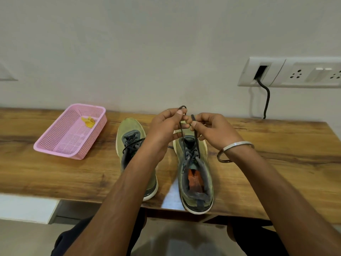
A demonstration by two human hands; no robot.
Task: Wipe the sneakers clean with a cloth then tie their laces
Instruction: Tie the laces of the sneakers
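Left hand [164, 126]: raised above the toe end of the right-side sneaker, fingers curled, thumb and forefinger pinching a loop of the dark lace [196, 137] that sticks up past the fingertips.
Right hand [212, 130]: level with the left and touching it at the fingertips, fingers curled, pinching the other end of the same lace, whose short tip stands up above the thumb.
Lace: two strands run taut from the pinched fingers down to the eyelets of the sneaker below.
Right-side sneaker [195, 174]: olive green with a grey collar and an orange insole, standing upright on the surface, toe toward the wall, heel at the near edge.
Left-side sneaker [129, 141]: same colours, just beside the first and parallel to it, partly hidden by the left forearm; its laces lie slack over the tongue.
Surface [276, 159]: a wooden top with dark grain, set against a pale wall.
Basket [71, 131]: pink plastic mesh, on the surface to the left of the sneakers and well apart from them.
Cloth [89, 121]: a small yellow crumpled piece lying in the far corner of the basket.
Bangle [234, 151]: silver, round the right wrist.
Socket panel [289, 72]: white, on the wall at the right, with a black cable [266, 100] hanging down from it to the surface.
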